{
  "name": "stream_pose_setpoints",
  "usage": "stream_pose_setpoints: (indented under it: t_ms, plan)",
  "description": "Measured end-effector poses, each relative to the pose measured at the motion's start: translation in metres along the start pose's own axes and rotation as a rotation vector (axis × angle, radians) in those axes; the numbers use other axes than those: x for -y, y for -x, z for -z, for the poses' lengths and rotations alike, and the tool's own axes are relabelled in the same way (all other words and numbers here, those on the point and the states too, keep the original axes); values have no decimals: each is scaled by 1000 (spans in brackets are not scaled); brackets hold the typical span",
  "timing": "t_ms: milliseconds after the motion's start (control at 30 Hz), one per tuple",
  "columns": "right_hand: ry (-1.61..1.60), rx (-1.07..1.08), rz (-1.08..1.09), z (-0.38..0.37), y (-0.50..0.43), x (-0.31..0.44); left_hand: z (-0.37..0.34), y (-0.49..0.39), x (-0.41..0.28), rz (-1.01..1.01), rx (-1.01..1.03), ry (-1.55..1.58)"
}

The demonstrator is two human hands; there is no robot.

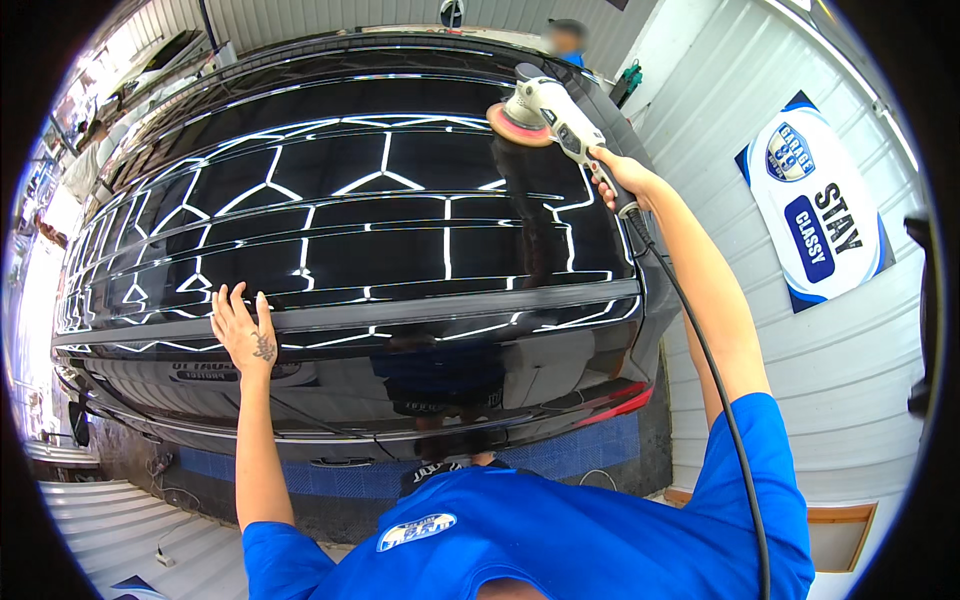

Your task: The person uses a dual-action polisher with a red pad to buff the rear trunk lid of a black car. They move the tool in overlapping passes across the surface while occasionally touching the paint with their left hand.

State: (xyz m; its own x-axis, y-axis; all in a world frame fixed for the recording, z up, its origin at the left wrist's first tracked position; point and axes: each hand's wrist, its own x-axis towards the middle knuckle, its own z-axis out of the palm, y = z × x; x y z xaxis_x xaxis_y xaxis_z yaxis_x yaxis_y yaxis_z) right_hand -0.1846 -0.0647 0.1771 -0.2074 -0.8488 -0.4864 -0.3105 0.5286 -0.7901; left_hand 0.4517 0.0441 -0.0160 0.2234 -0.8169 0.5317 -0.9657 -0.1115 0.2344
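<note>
My right hand (622, 180) grips the dark rear handle of a white electric car polisher (566, 120). The polisher's round orange and pink pad (519, 129) rests on or just over the glossy black car roof (360, 247), near its right end; contact cannot be told for certain. A black power cord (694, 315) runs from the handle back along my right arm. My left hand (246, 326) lies with spread fingers on the roof's near edge, by the dark side rail (450, 300), and holds nothing. Bright hexagonal light reflections cover the roof.
Another person (568, 41) stands beyond the car's far right corner. A white corrugated wall (705, 150) with a poster (817, 202) rises at the right. Below the car's near side, with its red tail light (619, 405), lie blue floor tiles (585, 444). A socket strip (164, 557) is at lower left.
</note>
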Motion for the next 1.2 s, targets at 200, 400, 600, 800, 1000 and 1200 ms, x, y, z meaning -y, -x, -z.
stream_pose_setpoints:
  t_ms: [200,400,600,800,1000,1200]
  plan:
    - [-86,-51,-34,28,6,-35,-1,0,4,-26,-22,11]
    - [-200,-172,-37,38,7,-67,2,-4,1,-47,-40,21]
    - [-199,-193,-32,41,27,-92,1,-5,5,-40,-5,-5]
    - [-154,-191,13,15,51,-100,-1,-6,8,-47,-17,-42]
    - [-90,-145,91,-33,55,-87,2,-6,5,-46,-19,-14]
    - [-53,-34,168,-95,46,-54,-3,-5,8,-75,-58,-10]
